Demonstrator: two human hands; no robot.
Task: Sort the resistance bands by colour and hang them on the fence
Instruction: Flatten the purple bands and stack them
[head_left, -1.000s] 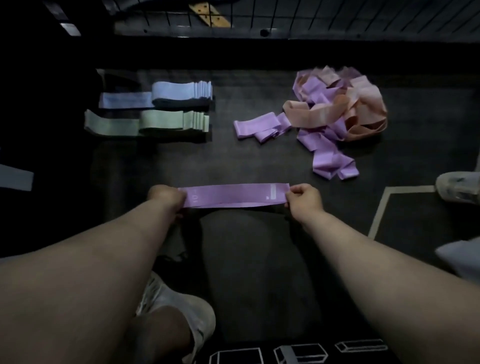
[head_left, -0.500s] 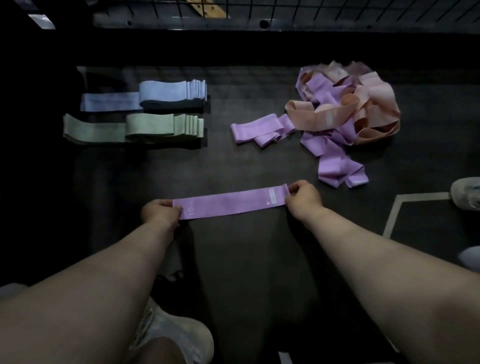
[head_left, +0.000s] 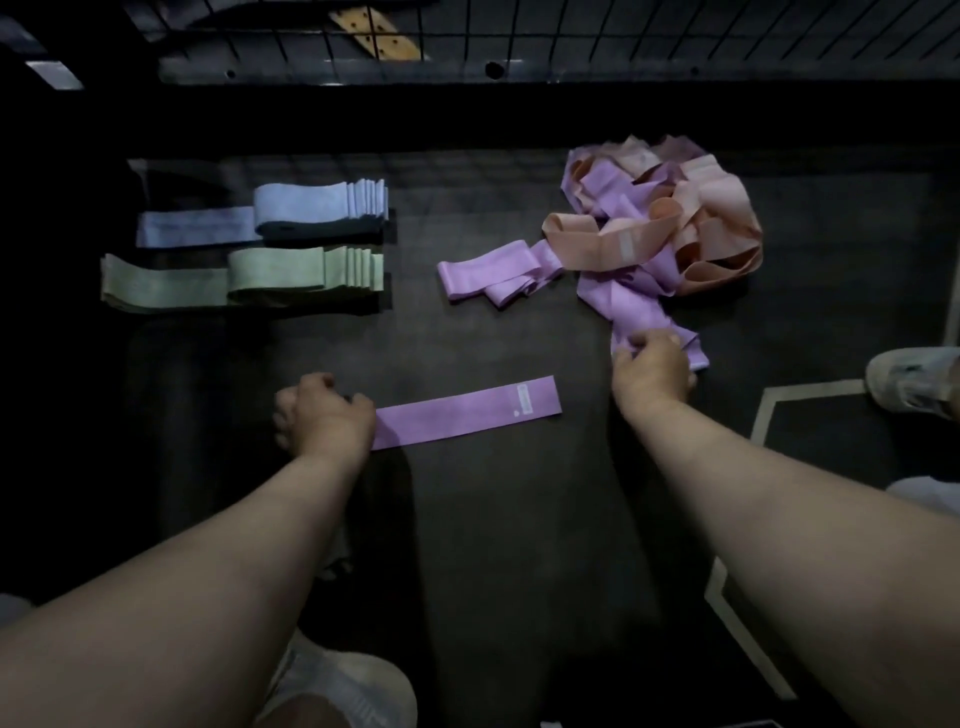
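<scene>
Both arms stretch forward over the dark floor (head_left: 493, 545): left grip (head_left: 324, 415) curled on the 9 o'clock end of a flat purple band (head_left: 467, 413), right grip (head_left: 652, 371) pinching a purple strip (head_left: 636, 304) at the 6 o'clock edge of the pile (head_left: 717, 208)

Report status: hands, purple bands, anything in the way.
Left hand pinches flat purple band. Right hand grips loose purple band at mixed pile. Peach bands tangled in it.

Purple band (head_left: 467, 415), blue stack (head_left: 317, 208), green stack (head_left: 301, 270)

Left hand (head_left: 324, 415), right hand (head_left: 652, 371), fingers (head_left: 631, 347) curled
</scene>
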